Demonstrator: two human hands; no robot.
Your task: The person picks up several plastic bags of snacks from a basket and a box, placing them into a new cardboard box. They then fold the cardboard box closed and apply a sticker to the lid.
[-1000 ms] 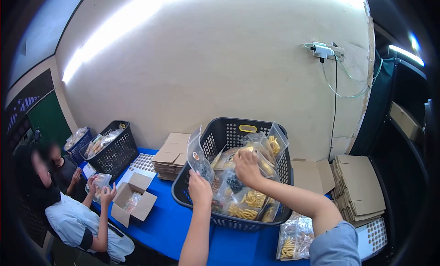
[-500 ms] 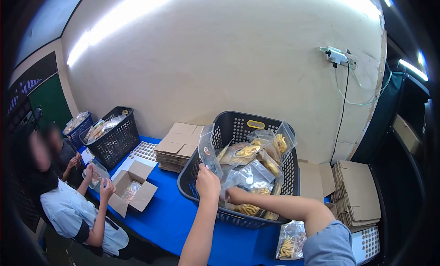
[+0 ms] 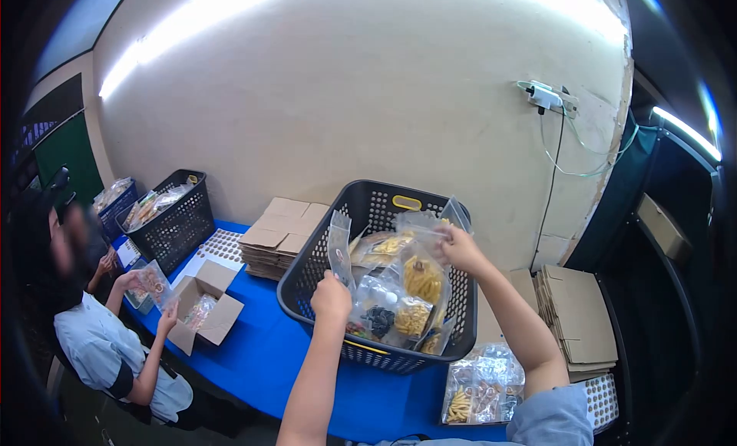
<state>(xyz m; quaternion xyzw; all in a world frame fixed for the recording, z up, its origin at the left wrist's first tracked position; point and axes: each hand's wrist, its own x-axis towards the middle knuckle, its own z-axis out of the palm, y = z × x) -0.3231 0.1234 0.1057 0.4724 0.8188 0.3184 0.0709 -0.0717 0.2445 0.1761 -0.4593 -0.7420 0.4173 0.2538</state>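
Two hands are at a black perforated basket standing on the blue tabletop. The left hand is closed on the lower part of a clear zip pouch, which stands nearly upright just inside the basket's left side, its long axis running up from the fingers.

Principal relation: the pouch of yellow sticks lies inside the basket, below and to the left of the right hand. Its long axis runs roughly from the far side of the basket towards the near side, with the upper end towards the right fingers. The right hand is the nearer of the two; the left is across the basket, beyond the dark-filled packet. The right fingers are bent in at clear plastic near that upper end; blur prevents a finding on whether they are closed on it.

Adjacent items: a stack of flattened cartons is just left of the basket; filled packets lie to its near right. Further left, a co-worker holds a separate packet beside an open carton.
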